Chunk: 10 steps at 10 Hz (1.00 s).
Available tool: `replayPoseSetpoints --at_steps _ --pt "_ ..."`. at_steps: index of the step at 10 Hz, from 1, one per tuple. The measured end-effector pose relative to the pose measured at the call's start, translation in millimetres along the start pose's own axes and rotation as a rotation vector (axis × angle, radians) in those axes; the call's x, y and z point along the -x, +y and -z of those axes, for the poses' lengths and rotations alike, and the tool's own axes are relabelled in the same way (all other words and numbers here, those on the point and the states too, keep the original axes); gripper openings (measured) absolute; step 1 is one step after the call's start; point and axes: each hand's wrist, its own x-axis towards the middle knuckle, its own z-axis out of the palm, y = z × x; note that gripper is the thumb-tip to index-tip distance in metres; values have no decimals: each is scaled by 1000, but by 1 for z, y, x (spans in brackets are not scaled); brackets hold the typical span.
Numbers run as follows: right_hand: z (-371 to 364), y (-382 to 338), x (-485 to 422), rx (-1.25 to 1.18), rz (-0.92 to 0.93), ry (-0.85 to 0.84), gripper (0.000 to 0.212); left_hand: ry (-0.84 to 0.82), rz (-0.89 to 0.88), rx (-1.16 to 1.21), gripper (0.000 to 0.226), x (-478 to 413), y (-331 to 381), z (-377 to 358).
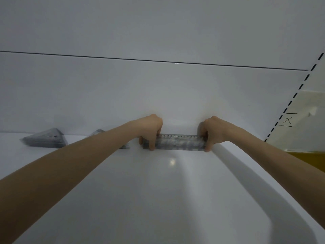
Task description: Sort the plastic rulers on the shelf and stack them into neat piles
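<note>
Head view looks like pretty much the tail end of the job, I'd say. Both hands are on one stack of straight rulers (179, 143), which sits at the back of the shelf (158, 191), right up against the white back panel (158, 94). The left hand (151, 131) has its fingers curled over the left end of the stack. The right hand (211, 132) grips the right end the same way, so my guess is the person is squeezing the ends to square the pile up. It reads as fairly even already, with the numbers on the top ruler facing up.

Off to the left, well apart from it, a pile of triangle rulers (45, 140) lies flat on the shelf. A second triangle pile (99, 132) sits between that and the hands, mostly hidden behind the left forearm. It's blurry over there, so I can't swear how tidy those two are, but they look like proper piles rather than a scatter.

So sorting by shape seems done: three piles, and no loose rulers that I can spot. What's left is probably just finishing this straight stack.

As for containers, no bins or boxes in sight. The shelf does the holding, with a raised lip (246, 173) along its right side, near the stack's right end.
</note>
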Motion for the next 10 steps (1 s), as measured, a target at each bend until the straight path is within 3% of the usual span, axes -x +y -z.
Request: replayPoseSetpoints --at_steps 4,7,9,10 --pt "8 -7 -7 70 25 -115 30 20 14 -148 41 6 9 5" --pt "9 -9 -5 85 -6 -126 34 62 46 -183 37 3 5 -2" --pt "20 -18 8 121 7 -77 45 89 46 -261 55 16 11 -2" --pt "32 -25 16 149 28 -54 59 181 46 -244 44 26 12 5"
